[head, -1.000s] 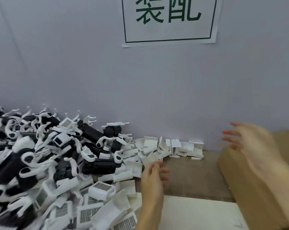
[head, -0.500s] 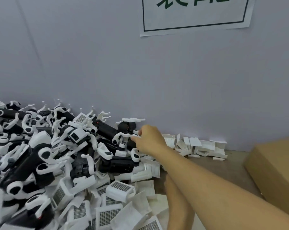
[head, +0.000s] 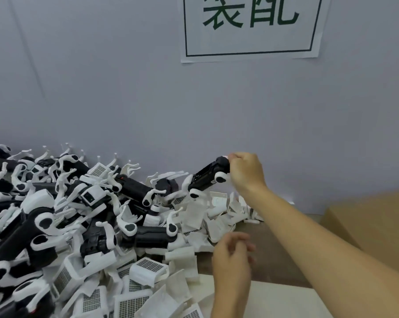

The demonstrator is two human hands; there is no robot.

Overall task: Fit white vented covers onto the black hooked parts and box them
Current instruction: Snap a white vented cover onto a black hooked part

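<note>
My right hand (head: 246, 172) grips one end of a black hooked part (head: 207, 176) with white hooks, held tilted in the air above the pile's right edge. A big heap of black hooked parts (head: 56, 214) fills the left side of the table. White vented covers (head: 148, 269) lie scattered in front and to the right of the heap. My left hand (head: 231, 253) hovers low near the covers, fingers loosely curled and blurred, holding nothing I can see. The cardboard box (head: 372, 228) stands at the right.
A grey wall (head: 148, 99) backs the table, with a paper sign (head: 251, 26) printed in green characters. A white sheet (head: 274, 299) lies on the brown tabletop (head: 274, 249) at the near edge, beside the box.
My right hand reached from above the box to the pile, took a black hooked part and lifted it up to the right. My left hand shifted slightly right.
</note>
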